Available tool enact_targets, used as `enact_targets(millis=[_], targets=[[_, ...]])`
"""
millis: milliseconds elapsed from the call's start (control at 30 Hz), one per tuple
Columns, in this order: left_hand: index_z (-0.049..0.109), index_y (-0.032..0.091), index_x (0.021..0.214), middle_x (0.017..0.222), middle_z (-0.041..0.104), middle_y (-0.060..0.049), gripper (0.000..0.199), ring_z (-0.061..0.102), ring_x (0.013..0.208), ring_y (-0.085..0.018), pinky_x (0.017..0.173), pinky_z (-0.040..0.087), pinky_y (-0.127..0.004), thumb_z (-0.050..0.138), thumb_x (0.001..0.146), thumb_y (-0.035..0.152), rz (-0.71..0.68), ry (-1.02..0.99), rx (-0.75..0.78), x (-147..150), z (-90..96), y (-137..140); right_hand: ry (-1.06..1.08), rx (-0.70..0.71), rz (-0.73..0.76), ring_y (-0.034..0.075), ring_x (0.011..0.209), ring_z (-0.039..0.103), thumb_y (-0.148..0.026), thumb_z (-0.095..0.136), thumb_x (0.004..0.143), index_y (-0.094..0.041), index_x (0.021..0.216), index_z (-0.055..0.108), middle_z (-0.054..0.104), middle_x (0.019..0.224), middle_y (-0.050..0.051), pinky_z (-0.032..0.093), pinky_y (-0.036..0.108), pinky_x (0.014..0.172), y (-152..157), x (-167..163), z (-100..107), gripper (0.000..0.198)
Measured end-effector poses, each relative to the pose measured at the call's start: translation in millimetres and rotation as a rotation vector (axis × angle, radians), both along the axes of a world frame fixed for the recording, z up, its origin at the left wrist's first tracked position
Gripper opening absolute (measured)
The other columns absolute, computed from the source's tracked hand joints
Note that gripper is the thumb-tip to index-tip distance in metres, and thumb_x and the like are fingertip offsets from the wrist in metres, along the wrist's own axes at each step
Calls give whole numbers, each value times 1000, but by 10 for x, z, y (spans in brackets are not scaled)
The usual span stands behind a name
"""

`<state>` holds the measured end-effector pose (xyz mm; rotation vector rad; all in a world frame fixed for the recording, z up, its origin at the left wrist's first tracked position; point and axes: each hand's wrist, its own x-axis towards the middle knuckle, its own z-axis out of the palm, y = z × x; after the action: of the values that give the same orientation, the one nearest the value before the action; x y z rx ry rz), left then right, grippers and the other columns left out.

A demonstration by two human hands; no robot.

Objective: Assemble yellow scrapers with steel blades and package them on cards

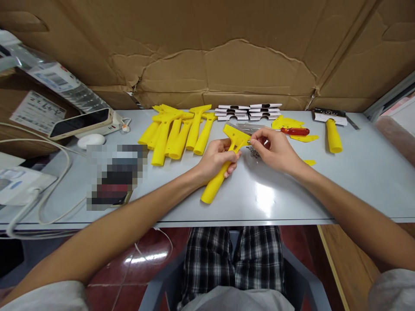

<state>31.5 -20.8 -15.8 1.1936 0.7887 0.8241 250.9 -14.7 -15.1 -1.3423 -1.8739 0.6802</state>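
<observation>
The left hand (218,160) wraps the neck of a yellow plastic scraper handle (214,186), gripping it just below the flared head. The handle's long axis slants: its hollow tube end points toward the person and leftward, its head away and rightward. The right hand (276,149) is the one nearer the head's right corner, thumb and fingertips pinched together there, apparently on a small metal screw (249,141), though fingers hide most of it. So the head lies immediately left of the right fingertips.

Just right of the held handle's head, partly under the right hand, is a small pile of screws (254,152). Farther right of the handle are a red screwdriver (294,131), flat yellow plastic pieces (304,138) and a scraper (333,136). Beyond it stand stacked white-and-black packets (264,110); left of it, a cluster of similar yellow handles (160,144).
</observation>
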Motion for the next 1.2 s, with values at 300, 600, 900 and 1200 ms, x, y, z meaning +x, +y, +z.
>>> enact_targets(millis=[300, 600, 900, 1200], targets=[[59, 18, 74, 49, 52, 3, 15, 40, 32, -8, 32, 30, -20, 69, 63, 19, 19, -82, -226, 60, 75, -46, -81, 302, -24, 5, 81, 47, -34, 58, 101, -11, 101, 75, 63, 94, 7, 37, 21, 78, -18, 13, -40, 29], [52, 17, 76, 64, 55, 3, 19, 37, 35, -3, 31, 28, -15, 59, 61, 7, 179, -221, -482, 113, 298, -57, -100, 386, 22, 5, 80, 49, -30, 52, 101, -14, 109, 80, 63, 96, 8, 38, 20, 76, 4, 38, -74, 33], [52, 17, 75, 63, 55, 3, 20, 38, 35, -3, 32, 28, -16, 61, 59, 8, 178, -216, -450, 119, 277, -66, -132, 387, 50, 7, 85, 52, -30, 52, 103, -16, 111, 84, 64, 102, 10, 48, 22, 84, 9, 48, -92, 36], [53, 17, 73, 61, 54, 2, 18, 36, 36, -3, 31, 28, -15, 61, 59, 10, 180, -208, -429, 104, 258, -78, -122, 451, 36, 7, 84, 52, -31, 52, 103, -17, 113, 84, 64, 101, 9, 45, 22, 82, -3, 59, -49, 37]])
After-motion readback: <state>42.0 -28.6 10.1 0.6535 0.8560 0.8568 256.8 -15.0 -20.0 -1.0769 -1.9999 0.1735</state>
